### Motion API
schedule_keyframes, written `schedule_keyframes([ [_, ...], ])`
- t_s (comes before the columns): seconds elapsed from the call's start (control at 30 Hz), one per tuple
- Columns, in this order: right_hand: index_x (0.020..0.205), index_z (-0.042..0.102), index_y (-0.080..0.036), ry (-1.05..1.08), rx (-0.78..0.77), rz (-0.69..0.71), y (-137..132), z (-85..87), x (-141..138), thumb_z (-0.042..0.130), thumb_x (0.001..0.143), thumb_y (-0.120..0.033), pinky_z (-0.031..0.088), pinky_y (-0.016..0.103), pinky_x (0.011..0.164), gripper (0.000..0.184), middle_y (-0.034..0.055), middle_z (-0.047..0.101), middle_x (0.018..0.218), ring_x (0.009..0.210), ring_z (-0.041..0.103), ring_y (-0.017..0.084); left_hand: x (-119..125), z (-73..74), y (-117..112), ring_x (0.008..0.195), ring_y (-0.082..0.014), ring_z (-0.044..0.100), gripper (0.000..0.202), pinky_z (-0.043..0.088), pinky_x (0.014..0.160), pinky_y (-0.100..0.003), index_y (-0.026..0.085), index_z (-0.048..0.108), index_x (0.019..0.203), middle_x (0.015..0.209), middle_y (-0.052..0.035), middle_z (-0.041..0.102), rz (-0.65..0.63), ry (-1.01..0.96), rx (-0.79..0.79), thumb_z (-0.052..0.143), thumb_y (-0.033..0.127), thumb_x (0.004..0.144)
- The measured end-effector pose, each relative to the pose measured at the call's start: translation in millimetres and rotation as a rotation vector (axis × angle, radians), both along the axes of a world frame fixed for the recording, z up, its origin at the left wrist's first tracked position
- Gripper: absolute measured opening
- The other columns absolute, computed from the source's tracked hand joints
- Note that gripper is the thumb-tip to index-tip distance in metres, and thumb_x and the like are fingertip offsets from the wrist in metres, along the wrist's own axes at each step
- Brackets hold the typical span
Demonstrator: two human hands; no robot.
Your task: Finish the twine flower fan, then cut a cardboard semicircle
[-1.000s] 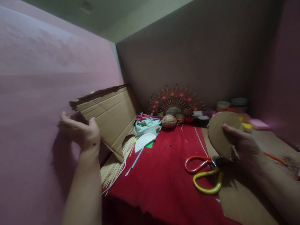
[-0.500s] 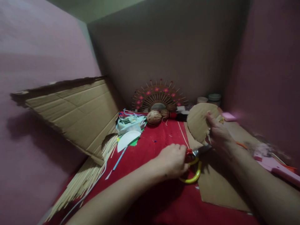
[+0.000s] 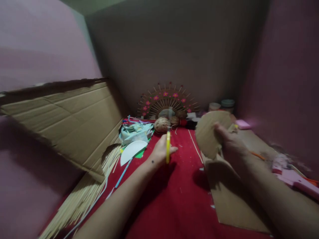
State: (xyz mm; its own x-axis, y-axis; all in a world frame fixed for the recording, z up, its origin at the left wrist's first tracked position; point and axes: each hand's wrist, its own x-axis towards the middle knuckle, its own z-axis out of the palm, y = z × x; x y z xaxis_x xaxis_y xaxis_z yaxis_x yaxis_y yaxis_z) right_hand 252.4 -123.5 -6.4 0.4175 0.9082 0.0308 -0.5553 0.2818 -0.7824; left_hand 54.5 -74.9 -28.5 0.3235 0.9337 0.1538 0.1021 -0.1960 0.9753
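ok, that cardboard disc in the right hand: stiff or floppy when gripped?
Probably fairly stiff: the cardboard disc stands upright, unbent, held at one edge by the right hand. Likely light, since one hand carries it. Its ragged lower edge may tear easily.

dim room, low even light. l wall (image 3: pixel 37 39) pink, matte. back wall (image 3: pixel 174 49) grey-brown, darkest at corners. r wall (image 3: pixel 286 83) mauve, in shadow. pale greenish ceiling strip (image 3: pixel 99 3) at top edge. work surface covered w/ red cloth (image 3: pixel 179 205), runs up to back wall. cardboard sheet (image 3: pixel 62 116) leans on l wall.
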Motion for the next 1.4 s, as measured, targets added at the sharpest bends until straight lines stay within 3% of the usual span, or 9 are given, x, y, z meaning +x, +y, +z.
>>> schedule_keyframes([
  [0.13,0.104,0.061,-0.019,-0.105,-0.099,0.215,4,-15.7,-16,0.071,0.065,-0.031,0.056,0.034,0.063,0.042,0.0041,0.070,0.080,0.069,0.066,0.021,0,9.9,4,0.055,-0.0133,0.056,0.050,0.040,0.050,-0.025,0.018,0.043,0.102,0.067,0.0021,0.057,-0.009,-0.227,-0.083,0.070,0.036,0.063],
  [0.23,0.101,0.062,-0.020,-0.177,-0.128,0.290,4,-23.4,-27,0.071,0.066,-0.035,0.055,0.034,0.064,0.039,0.0048,0.071,0.083,0.067,0.066,0.021,2,13.1,-4,0.057,-0.0139,0.058,0.044,0.041,0.052,-0.025,0.016,0.051,0.093,0.069,-0.0019,0.062,-0.093,-0.284,-0.171,0.074,0.033,0.059],
  [0.4,0.093,0.066,-0.025,-0.254,-0.151,0.323,-6,-23.5,-37,0.070,0.067,-0.033,0.055,0.032,0.062,0.028,0.0019,0.071,0.084,0.067,0.067,0.020,2,2.7,-10,0.053,-0.0108,0.054,0.033,0.041,0.053,-0.024,0.016,0.057,0.079,0.063,0.0013,0.058,-0.076,-0.283,-0.177,0.077,0.021,0.053],
  [0.53,0.098,0.065,-0.023,-0.230,-0.066,0.364,-12,-25.8,-38,0.071,0.065,-0.029,0.054,0.034,0.067,0.034,0.0040,0.070,0.093,0.074,0.066,0.021,1,-6.0,-9,0.060,-0.0122,0.055,0.027,0.043,0.059,-0.025,0.016,0.059,0.076,0.068,0.0006,0.058,-0.033,-0.264,-0.121,0.075,0.020,0.055],
  [0.7,0.104,0.062,-0.020,-0.174,-0.078,0.516,-12,-33.2,-37,0.070,0.067,-0.027,0.051,0.033,0.070,0.038,0.0060,0.069,0.096,0.077,0.065,0.021,3,-7.8,-11,0.063,-0.0137,0.056,0.025,0.044,0.063,-0.027,0.015,0.059,0.073,0.069,-0.0012,0.059,0.033,-0.253,-0.078,0.075,0.021,0.055],
  [0.87,0.101,0.064,-0.017,-0.143,-0.128,0.597,-9,-38.3,-32,0.066,0.071,-0.032,0.049,0.028,0.061,0.033,0.0046,0.070,0.079,0.061,0.063,0.016,2,-2.1,-10,0.059,-0.0122,0.055,0.034,0.043,0.059,-0.026,0.014,0.057,0.082,0.068,0.0005,0.057,0.039,-0.294,-0.128,0.074,0.021,0.054],
  [0.97,0.077,0.065,-0.014,-0.260,-0.182,0.676,-8,-41.9,-29,0.068,0.068,-0.032,0.042,0.022,0.044,0.021,-0.0004,0.061,0.052,0.039,0.051,0.010,-1,-0.2,-4,0.058,-0.0117,0.054,0.042,0.042,0.058,-0.025,0.013,0.056,0.091,0.068,0.0013,0.057,0.042,-0.334,-0.148,0.074,0.022,0.053],
  [1.03,0.064,0.059,-0.014,-0.345,-0.195,0.721,-9,-43.3,-29,0.067,0.068,-0.035,0.036,0.020,0.035,0.023,-0.0029,0.053,0.041,0.032,0.046,0.009,-5,0.3,-1,0.059,-0.0113,0.054,0.043,0.042,0.058,-0.025,0.013,0.055,0.093,0.068,0.0016,0.056,0.050,-0.353,-0.137,0.073,0.022,0.055],
  [1.4,0.075,0.058,-0.014,-0.451,-0.182,0.749,-7,-50.7,-28,0.061,0.074,-0.036,0.038,0.021,0.036,0.022,-0.0009,0.057,0.049,0.035,0.046,0.009,-9,6.6,-2,0.060,-0.0105,0.053,0.040,0.042,0.061,-0.024,0.013,0.053,0.090,0.067,0.0032,0.055,0.090,-0.235,-0.057,0.072,0.021,0.057],
])
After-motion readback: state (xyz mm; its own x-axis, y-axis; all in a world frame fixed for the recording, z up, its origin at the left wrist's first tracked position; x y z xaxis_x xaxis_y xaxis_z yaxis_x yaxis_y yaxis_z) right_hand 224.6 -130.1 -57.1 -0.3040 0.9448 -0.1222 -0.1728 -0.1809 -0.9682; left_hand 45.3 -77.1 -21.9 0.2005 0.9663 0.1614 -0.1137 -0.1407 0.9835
